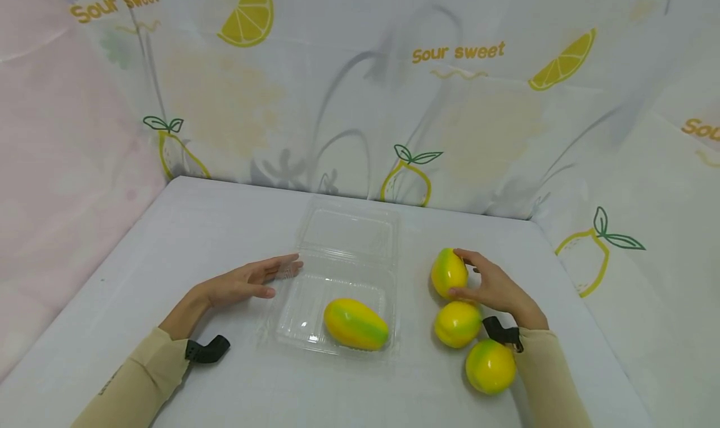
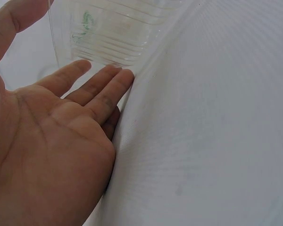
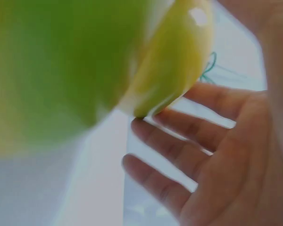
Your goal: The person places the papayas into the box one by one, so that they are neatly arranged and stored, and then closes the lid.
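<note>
A clear plastic clamshell box (image 1: 334, 284) lies with its lid (image 1: 349, 228) folded back. One shiny yellow-green mango (image 1: 355, 323) sits in the box's front right part. My left hand (image 1: 242, 283) is at the left wall of the box, fingers stretched out and fingertips at the plastic; the palm shows in the left wrist view (image 2: 61, 127). To the right of the box, my right hand (image 1: 495, 284) holds the farthest mango (image 1: 448, 273) between thumb and fingers. In the right wrist view, that mango (image 3: 179, 56) meets the fingertips, while the lower fingers are spread.
Two more mangoes stand close in front of the right hand, a middle one (image 1: 457, 323) and a nearer one (image 1: 490, 367) beside the right sleeve. A white cloth covers the table (image 1: 225, 228). Behind it hangs a lemon-printed backdrop (image 1: 349, 90).
</note>
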The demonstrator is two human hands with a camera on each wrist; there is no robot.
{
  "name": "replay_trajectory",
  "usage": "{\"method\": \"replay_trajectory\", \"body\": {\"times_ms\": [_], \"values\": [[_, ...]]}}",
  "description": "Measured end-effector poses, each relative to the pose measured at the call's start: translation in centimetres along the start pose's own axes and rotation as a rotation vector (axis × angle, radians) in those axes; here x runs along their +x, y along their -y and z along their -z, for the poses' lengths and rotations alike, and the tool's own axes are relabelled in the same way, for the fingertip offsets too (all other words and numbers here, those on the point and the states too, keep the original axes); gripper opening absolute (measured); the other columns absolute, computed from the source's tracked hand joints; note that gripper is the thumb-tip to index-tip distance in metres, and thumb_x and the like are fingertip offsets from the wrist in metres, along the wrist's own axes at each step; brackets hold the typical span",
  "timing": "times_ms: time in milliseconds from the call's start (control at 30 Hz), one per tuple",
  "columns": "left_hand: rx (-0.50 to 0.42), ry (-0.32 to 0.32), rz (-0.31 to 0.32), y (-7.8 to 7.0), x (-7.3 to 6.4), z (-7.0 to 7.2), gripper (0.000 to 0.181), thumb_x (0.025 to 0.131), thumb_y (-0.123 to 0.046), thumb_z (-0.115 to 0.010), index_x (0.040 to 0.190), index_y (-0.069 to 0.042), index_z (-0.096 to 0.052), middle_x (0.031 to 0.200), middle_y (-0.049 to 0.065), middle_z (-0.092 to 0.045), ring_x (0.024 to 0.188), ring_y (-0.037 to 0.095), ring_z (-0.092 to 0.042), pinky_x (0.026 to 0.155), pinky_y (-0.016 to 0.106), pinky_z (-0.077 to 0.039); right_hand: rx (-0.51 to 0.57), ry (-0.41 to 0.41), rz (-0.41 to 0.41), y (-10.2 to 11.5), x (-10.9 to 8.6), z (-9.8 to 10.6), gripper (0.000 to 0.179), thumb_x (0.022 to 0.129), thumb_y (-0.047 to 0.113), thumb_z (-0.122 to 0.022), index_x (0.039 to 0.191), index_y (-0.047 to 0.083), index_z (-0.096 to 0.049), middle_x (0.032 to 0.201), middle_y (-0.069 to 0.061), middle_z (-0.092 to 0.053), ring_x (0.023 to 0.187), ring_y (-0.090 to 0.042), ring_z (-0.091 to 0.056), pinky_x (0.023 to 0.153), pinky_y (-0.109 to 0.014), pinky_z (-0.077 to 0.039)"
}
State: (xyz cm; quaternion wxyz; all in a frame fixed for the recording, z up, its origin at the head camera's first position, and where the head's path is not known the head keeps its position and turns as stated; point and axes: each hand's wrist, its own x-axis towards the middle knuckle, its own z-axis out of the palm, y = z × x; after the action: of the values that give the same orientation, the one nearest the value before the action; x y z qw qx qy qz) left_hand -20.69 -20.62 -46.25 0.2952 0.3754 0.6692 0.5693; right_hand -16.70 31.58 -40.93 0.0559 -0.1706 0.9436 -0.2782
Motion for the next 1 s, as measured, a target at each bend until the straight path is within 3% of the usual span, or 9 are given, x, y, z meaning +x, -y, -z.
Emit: {"method": "replay_trajectory", "body": {"times_ms": [367, 700, 1000], "values": [[0.006, 0.004, 0.000, -0.1, 0.1, 0.0, 0.073, 0.096, 0.000, -0.053, 0.156, -0.001, -0.013, 0.160, 0.025, -0.019, 0.142, -0.002, -0.032, 0.108, 0.008, -0.025, -0.043, -0.104, 0.014, 0.2, -0.4, 1.0, 0.079, 0.081, 0.035, -0.080, 0.143, 0.003, -0.044, 0.141, -0.021, -0.050, 0.120, -0.041, -0.052, 0.100, -0.057, -0.043], [0.003, -0.001, 0.002, 0.0, -0.1, 0.0, 0.072, 0.096, 0.000, -0.052, 0.156, -0.002, -0.013, 0.160, 0.025, -0.018, 0.142, -0.003, -0.032, 0.108, 0.009, -0.026, -0.103, -0.220, 0.097, 1.6, -0.6, 2.0, 0.077, 0.077, 0.026, -0.084, 0.140, 0.001, -0.047, 0.134, -0.019, -0.055, 0.113, -0.034, -0.056, 0.095, -0.052, -0.047], [0.003, 0.004, -0.001, 0.1, -0.1, 0.0, 0.071, 0.097, 0.000, -0.052, 0.156, -0.001, -0.013, 0.160, 0.025, -0.018, 0.142, -0.003, -0.031, 0.108, 0.009, -0.026, -0.115, -0.264, 0.110, 2.7, -1.1, 2.5, 0.076, 0.076, 0.023, -0.085, 0.138, 0.000, -0.048, 0.132, -0.018, -0.056, 0.110, -0.033, -0.056, 0.092, -0.053, -0.049]]}}
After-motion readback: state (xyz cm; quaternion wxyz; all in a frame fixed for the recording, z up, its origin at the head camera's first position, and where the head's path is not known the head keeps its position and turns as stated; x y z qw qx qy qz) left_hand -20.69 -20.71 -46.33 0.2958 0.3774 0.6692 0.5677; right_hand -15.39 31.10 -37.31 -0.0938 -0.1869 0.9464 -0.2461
